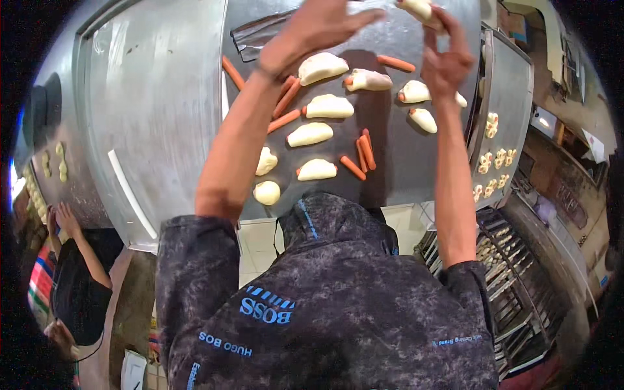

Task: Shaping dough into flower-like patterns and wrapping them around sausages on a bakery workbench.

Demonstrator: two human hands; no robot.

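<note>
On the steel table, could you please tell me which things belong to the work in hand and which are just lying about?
In use: dough piece held by right hand; left hand open; sausages; filled dough rolls.

Lying about: tray of small pastries; rack; foil sheet.

One view only, head cam, worn on person's head, looking steeply down over own chest and dark patterned shirt (325,305). Faces forward onto steel worktable (156,97), near edge about mid-picture, far edge cut by top of frame. Quite close: both forearms rising from lower part up to top edge. Wide fisheye, so table edges bend near rim, corners of picture black. At left rim, another person (78,273); at right, tray rack (513,273). No 2nd view, no shared part.
</note>
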